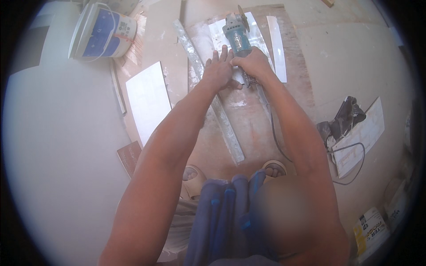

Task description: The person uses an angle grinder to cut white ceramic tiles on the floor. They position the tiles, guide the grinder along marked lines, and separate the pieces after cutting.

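My right hand is wrapped around the body of a teal angle grinder, whose disc stands on edge at its far end. Beneath the grinder lies a white tile, partly covered by the tool and my hands. Just left of the grinder, my left hand has its fingers spread, with the fingertips near the tile's edge; whether they press on it I cannot tell. A long dusty metal bar runs diagonally under my left wrist. To the right of the tile is a narrow white strip.
A worn brown board lies under the work. Another white tile and a white-and-blue bucket are at left. The grinder's cord passes under my right arm toward a black bag-like bundle and a pale board.
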Motion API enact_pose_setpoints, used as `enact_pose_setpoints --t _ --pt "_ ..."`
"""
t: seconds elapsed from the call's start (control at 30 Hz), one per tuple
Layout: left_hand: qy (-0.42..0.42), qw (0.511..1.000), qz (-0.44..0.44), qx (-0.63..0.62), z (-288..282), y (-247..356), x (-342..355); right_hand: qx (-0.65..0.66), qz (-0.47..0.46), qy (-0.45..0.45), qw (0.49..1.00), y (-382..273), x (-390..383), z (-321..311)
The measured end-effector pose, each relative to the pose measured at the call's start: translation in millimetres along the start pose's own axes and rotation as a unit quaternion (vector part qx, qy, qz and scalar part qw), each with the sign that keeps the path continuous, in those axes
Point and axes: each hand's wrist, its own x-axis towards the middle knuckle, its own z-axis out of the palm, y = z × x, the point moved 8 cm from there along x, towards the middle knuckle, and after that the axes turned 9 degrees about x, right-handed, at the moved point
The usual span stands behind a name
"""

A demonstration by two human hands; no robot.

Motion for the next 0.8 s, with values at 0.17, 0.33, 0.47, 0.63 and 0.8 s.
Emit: enact_pose_setpoints --t 0.17,0.33,0.47,0.63,0.8 --pt "0.002 1.000 0.002 0.003 0 0 -2 -0.001 0.008 -0.010 1.000 0 -5 1" --pt "0.011 1.000 0.006 0.008 2 -1 0 -0.005 0.004 -0.017 1.000 0 -13 -1" --pt "0.038 0.999 0.011 0.000 2 -2 0 -0.006 0.005 -0.019 1.000 4 -16 -1" --pt "0.043 0.999 0.013 -0.004 1 -1 0 0.001 0.009 -0.020 1.000 8 -19 1" --pt "0.007 1.000 -0.012 -0.008 0 -1 0 0.002 0.019 -0.024 1.000 9 -23 0"
